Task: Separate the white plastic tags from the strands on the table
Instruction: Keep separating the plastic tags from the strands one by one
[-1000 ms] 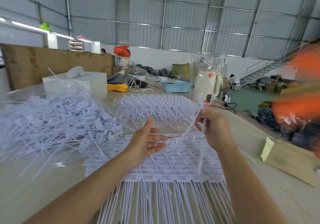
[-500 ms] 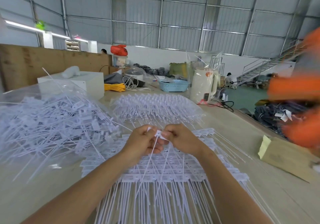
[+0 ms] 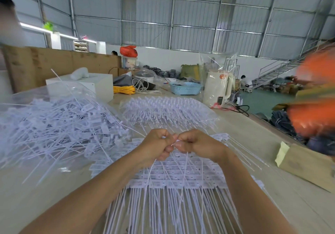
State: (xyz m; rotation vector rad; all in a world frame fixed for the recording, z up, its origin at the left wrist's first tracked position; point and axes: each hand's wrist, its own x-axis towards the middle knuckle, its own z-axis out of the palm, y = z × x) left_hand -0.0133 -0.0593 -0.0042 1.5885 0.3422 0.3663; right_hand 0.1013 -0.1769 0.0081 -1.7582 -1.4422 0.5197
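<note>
My left hand (image 3: 157,146) and my right hand (image 3: 196,143) meet knuckle to knuckle above the table, both pinching a small bunch of white plastic tags (image 3: 175,142) whose thin strands (image 3: 150,172) hang down from my fingers. Beneath them lies a flat stack of joined tag strips (image 3: 178,184) with long strands running toward me. A loose heap of separated tags (image 3: 54,125) sits in clear plastic on the left. Another pile of joined tags (image 3: 168,109) lies farther back.
A brown cardboard box (image 3: 306,165) rests at the table's right edge. At the back stand a white box (image 3: 97,85), a blue basket (image 3: 185,88), a white kettle (image 3: 217,88) and yellow cord (image 3: 124,89). A blurred person in orange (image 3: 315,96) is on the right.
My hands, apart a second ago with the right one lifting a strand, have come together and now both pinch the tags. The person in orange has shifted on the right.
</note>
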